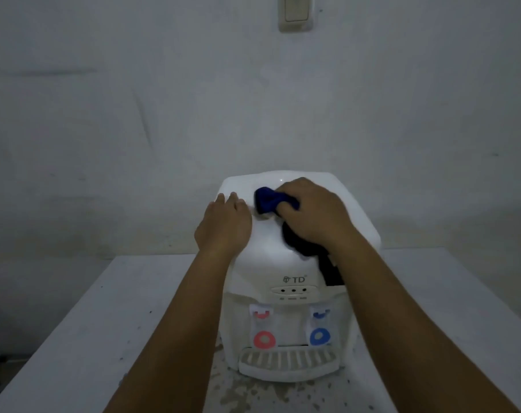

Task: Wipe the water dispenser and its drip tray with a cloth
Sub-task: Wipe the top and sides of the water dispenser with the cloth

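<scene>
The right hand (311, 213) clenches a blue cloth (269, 201) and presses it on the dispenser (286, 260) top; the left hand (225, 225) lies flat and open just beside it, steadying the casing. The tray (287, 363) sits well below the grip, at the front base, its long axis left to right, slightly nearer the right arm

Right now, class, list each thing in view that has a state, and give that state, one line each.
Water dispenser: upright on the table, no bottle on top.
Cloth: bunched, pressed on the dispenser's top.
Right hand: grips the cloth.
Left hand: flat on the dispenser's top.
Drip tray: in place, untouched.
</scene>
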